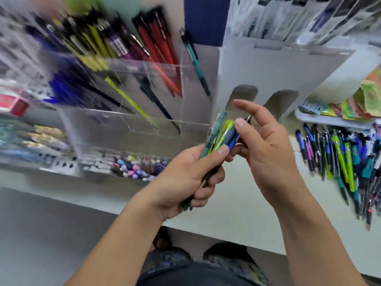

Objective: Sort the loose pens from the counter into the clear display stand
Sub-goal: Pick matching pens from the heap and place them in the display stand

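My left hand (185, 174) grips a bundle of pens (221, 133), teal, lime green and blue, pointing up and to the right. My right hand (266, 145) is at the bundle's top, thumb and a lower finger pinching a blue pen (234, 141), with the index finger raised. The clear display stand (127, 118) stands at the back left, blurred; its compartments hold blue, yellow-green, black, purple and red pens, and one teal pen (194, 60) stands alone in the rightmost slot. A heap of loose pens (340, 159) lies on the counter at the right.
A grey cardboard display (288, 65) stands behind my hands, with packaged items hanging above it. Colourful packets (354, 106) sit on a tray at the right. Small erasers (134, 166) fill a low bin under the stand. The counter's front edge (206, 230) runs below my hands.
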### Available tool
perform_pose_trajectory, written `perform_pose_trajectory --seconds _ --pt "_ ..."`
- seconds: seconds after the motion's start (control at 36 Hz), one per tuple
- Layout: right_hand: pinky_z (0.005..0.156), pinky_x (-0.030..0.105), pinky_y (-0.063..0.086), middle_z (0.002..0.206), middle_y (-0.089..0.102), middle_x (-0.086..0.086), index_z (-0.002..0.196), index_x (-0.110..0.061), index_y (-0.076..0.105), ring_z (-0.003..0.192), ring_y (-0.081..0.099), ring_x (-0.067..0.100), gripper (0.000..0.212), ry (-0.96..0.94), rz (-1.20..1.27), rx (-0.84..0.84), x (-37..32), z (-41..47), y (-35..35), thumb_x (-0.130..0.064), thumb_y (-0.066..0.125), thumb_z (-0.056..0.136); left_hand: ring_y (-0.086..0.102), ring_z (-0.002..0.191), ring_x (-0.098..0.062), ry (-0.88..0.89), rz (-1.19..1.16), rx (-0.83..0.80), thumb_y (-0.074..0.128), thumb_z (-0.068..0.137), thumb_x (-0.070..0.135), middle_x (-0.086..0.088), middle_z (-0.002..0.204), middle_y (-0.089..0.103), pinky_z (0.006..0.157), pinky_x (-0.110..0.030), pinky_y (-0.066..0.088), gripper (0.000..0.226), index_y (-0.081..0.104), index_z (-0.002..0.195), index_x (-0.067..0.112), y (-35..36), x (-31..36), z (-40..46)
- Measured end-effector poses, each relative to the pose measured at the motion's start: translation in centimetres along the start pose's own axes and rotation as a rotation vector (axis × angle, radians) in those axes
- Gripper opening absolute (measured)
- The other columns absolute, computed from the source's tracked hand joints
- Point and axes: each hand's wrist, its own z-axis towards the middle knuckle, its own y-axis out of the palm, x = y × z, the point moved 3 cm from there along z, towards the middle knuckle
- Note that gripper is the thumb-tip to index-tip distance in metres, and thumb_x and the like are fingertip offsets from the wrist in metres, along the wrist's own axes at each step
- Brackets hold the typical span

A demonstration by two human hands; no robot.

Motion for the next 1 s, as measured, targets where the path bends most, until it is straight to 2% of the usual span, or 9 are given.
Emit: perform_pose_trajectory --seconds 0.08,0.17,0.28,0.36,0.56,0.69,0.83,0.92,1.0 --pt "0.065 0.028 0.053 0.082 0.066 0.022 0.126 -0.019 0.061 0.068 0.061 0.015 0.024 -0.021 -0.026 0.038 -0.4 0.1 4.4 -0.013 0.051 0.105 0.029 0.034 -0.006 0.039 -0.041 -0.032 0.058 0.090 0.041 0.000 0.065 0.047 0.033 -0.014 0.024 0.037 0.055 0.115 0.014 -3.5 1.1 -2.1" --pt "0.063 0.023 0.054 0.084 0.070 0.019 0.121 -0.017 0.062 0.069 0.066 0.013 0.023 0.032 0.005 0.035 -0.7 0.7 8.1 -0.007 0.052 0.103 0.032 0.036 -0.007 0.110 -0.038 0.041 0.056 0.100 0.030 -0.002 0.068 0.054 0.034 -0.014 0.026 0.029 0.053 0.125 0.016 -6.7 1.9 -3.3" --pt "0.062 0.026 0.055 0.096 0.073 0.006 0.123 -0.018 0.062 0.074 0.068 0.017 0.032 0.087 0.055 0.061 -0.9 1.1 11.3 0.002 0.054 0.099 0.034 0.039 -0.009 0.165 0.020 0.112 0.060 0.098 0.026 -0.003 0.071 0.060 0.035 -0.017 0.027 0.026 0.056 0.124 0.022 -9.8 2.8 -4.0" --pt "0.050 0.028 0.053 0.080 0.068 0.003 0.125 -0.012 0.060 0.061 0.062 0.020 0.031 0.149 0.177 0.034 -0.8 0.9 12.6 0.003 0.055 0.099 0.037 0.041 -0.009 0.176 -0.021 0.085 0.061 0.096 0.027 -0.003 0.074 0.062 0.036 -0.017 0.028 0.028 0.056 0.123 0.020 -11.0 3.2 -4.5" --pt "0.046 0.028 0.048 0.094 0.071 0.025 0.115 -0.010 0.065 0.048 0.054 0.021 0.027 0.124 0.139 0.065 -0.4 1.1 13.5 -0.008 0.073 0.088 0.040 0.043 -0.010 0.146 -0.030 0.006 0.058 0.096 0.028 -0.003 0.079 0.062 0.035 -0.017 0.030 0.029 0.055 0.123 0.017 -11.8 3.4 -4.7" --pt "0.043 0.026 0.050 0.083 0.071 0.017 0.118 -0.009 0.064 0.055 0.062 0.015 0.031 0.148 0.210 0.142 -0.4 1.9 13.1 -0.007 0.073 0.088 0.044 0.046 -0.010 0.138 -0.003 0.046 0.051 0.103 0.024 -0.002 0.082 0.064 0.035 -0.017 0.032 0.024 0.055 0.125 0.015 -11.4 3.8 -4.9" --pt "0.065 0.026 0.054 0.087 0.072 0.008 0.111 -0.011 0.069 0.074 0.066 0.018 0.023 0.132 0.231 0.134 -0.1 2.9 12.7 -0.008 0.073 0.089 0.040 0.045 -0.007 0.117 -0.037 0.091 0.057 0.100 0.018 0.000 0.082 0.065 0.035 -0.015 0.029 0.026 0.056 0.126 0.015 -10.9 4.0 -4.7" --pt "0.069 0.025 0.053 0.081 0.067 0.001 0.111 -0.011 0.070 0.075 0.062 0.013 0.021 0.074 0.206 0.141 -0.6 3.4 11.6 -0.006 0.070 0.091 0.037 0.044 -0.009 0.144 0.042 0.142 0.062 0.098 0.016 -0.003 0.081 0.066 0.035 -0.016 0.028 0.016 0.050 0.109 0.014 -10.5 4.2 -4.3" --pt "0.071 0.023 0.052 0.081 0.064 -0.002 0.110 -0.015 0.071 0.077 0.060 0.008 0.018 0.013 0.204 0.216 -0.7 3.5 10.0 -0.007 0.067 0.095 0.033 0.043 -0.009 0.144 0.074 0.140 0.063 0.096 0.013 -0.004 0.080 0.065 0.036 -0.016 0.026 0.022 0.042 0.098 0.017 -9.9 3.9 -4.1"
